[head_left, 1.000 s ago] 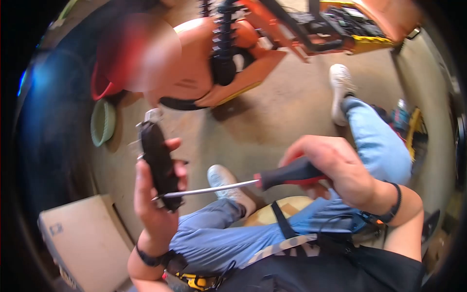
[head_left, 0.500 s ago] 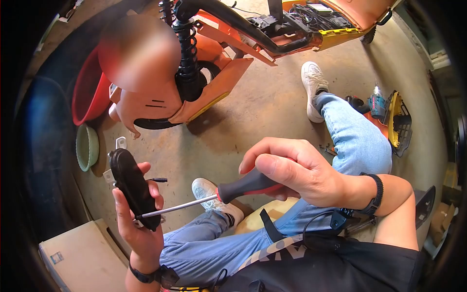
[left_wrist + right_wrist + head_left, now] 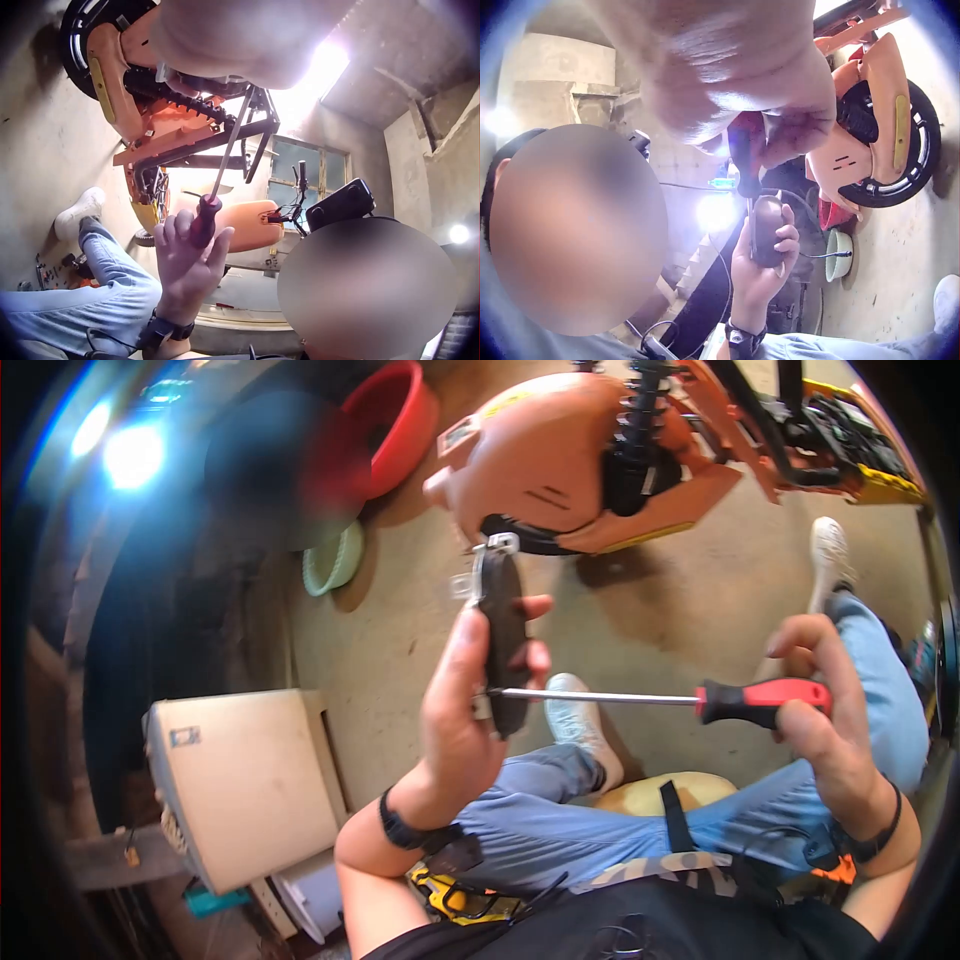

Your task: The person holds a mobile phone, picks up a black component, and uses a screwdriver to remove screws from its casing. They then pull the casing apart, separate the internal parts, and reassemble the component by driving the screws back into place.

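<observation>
One pale box (image 3: 240,790) is standing at the lower left of the frame, and two basins are sitting above it to the right: a green basin (image 3: 335,558), then a red basin (image 3: 405,430) at the upper middle-left. Next comes the first of two hands, the left hand (image 3: 460,705), which is grasping one dark oval part (image 3: 506,630) at the centre, its thumb lying on the left side and two fingertips showing on the right. The part is standing nearly upright, its long axis running up and down the frame, and at least two light metal tabs (image 3: 503,543) are jutting from its top and upper left side. Farther right, one orange vehicle (image 3: 560,450) is filling the upper right, and two white shoes (image 3: 580,728) are resting on the floor, one below the middle and one at the right. One screwdriver (image 3: 740,703) is lying between the hands, right of centre, its long axis running almost level; its shaft is pointing left and reaching the part's lower end, though I cannot tell whether the tip is sitting in a screw. Its red-and-black handle is pointing right, where the right hand (image 3: 838,725) is gripping it between thumb and bent fingers.
</observation>
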`<state>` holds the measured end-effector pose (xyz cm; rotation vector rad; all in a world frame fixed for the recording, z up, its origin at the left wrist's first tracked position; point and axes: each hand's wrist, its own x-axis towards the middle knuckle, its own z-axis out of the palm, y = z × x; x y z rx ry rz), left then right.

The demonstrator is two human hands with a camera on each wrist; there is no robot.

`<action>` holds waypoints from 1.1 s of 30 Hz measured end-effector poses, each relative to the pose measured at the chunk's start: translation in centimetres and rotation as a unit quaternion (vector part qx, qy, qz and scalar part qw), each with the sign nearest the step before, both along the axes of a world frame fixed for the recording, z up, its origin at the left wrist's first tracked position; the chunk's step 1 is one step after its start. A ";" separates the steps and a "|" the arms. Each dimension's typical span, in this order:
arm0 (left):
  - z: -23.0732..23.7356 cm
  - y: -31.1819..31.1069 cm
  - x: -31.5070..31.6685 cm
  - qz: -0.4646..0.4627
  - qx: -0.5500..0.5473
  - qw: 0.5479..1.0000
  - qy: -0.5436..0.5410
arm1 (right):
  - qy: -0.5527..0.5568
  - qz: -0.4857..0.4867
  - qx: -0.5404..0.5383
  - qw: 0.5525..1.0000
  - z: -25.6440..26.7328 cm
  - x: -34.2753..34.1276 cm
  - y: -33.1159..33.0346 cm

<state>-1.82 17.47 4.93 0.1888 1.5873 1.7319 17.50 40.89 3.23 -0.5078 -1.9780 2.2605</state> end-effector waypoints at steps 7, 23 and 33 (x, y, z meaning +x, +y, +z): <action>-0.6 0.1 0.0 -0.002 -0.030 1.000 0.006 | -0.110 0.014 0.020 0.994 1.3 -0.2 0.2; -0.6 0.1 0.1 -0.009 -0.026 0.999 0.024 | -0.052 -0.102 -0.100 0.988 0.3 -0.7 -0.5; -0.6 0.0 0.0 -0.007 -0.030 0.999 0.016 | -0.005 -0.082 -0.009 0.997 0.4 -0.4 -0.6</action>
